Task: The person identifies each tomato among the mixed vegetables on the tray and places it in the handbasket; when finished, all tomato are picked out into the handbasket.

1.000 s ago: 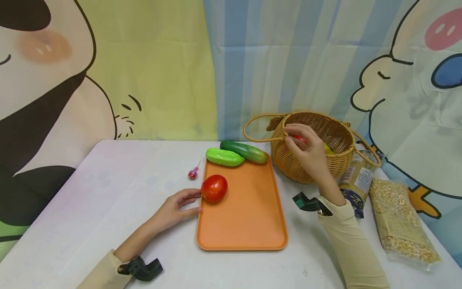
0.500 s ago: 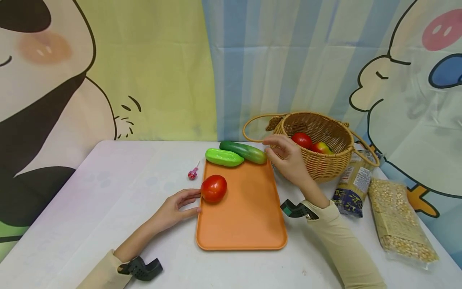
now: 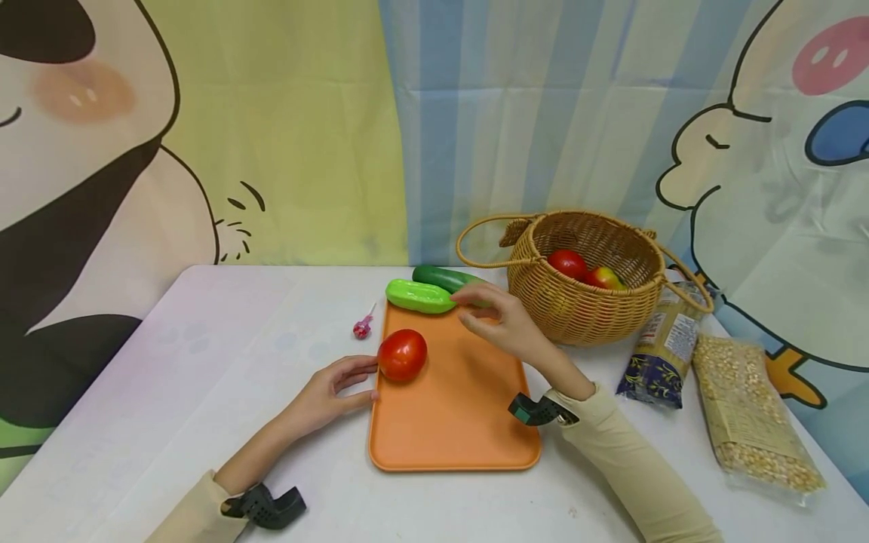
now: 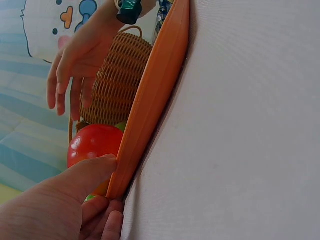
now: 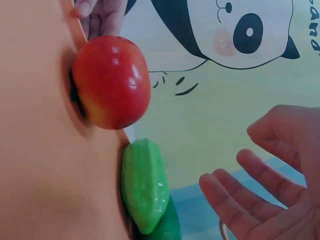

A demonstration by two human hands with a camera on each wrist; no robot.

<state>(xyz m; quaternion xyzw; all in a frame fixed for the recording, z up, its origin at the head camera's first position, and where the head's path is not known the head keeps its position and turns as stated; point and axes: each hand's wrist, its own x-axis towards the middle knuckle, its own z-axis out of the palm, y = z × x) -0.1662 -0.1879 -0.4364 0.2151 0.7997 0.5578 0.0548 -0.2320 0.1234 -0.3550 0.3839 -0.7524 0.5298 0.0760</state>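
Fingertips and thumb of my left hand point(image 3: 331, 388) touch the left rim of the orange tray point(image 3: 455, 422), beside a glossy red tomato point(image 3: 403, 355). In the left wrist view the thumb lies along the tray edge. My right hand point(image 3: 505, 320) hovers over the tray's upper right part, fingers loosely bent and holding nothing. Its fingertips are near a bright green, ridged bitter melon point(image 3: 419, 296). Behind that hand, a dark green cucumber point(image 3: 444, 277) is partly covered. The right wrist view shows a gap between the spread fingers and the bitter melon point(image 5: 145, 185).
A wicker basket point(image 3: 577, 313) with a red fruit point(image 3: 567, 263) and a red-yellow fruit point(image 3: 604, 278) stands at the back right. Two bags, one patterned point(image 3: 661, 354) and one of corn kernels point(image 3: 753, 415), lie right of it. A lollipop point(image 3: 363, 327) lies left of the tray.
My right hand has moved left from above the basket to over the tray, uncovering the fruit in the basket. My left hand, the tomato and the tray have stayed in place.
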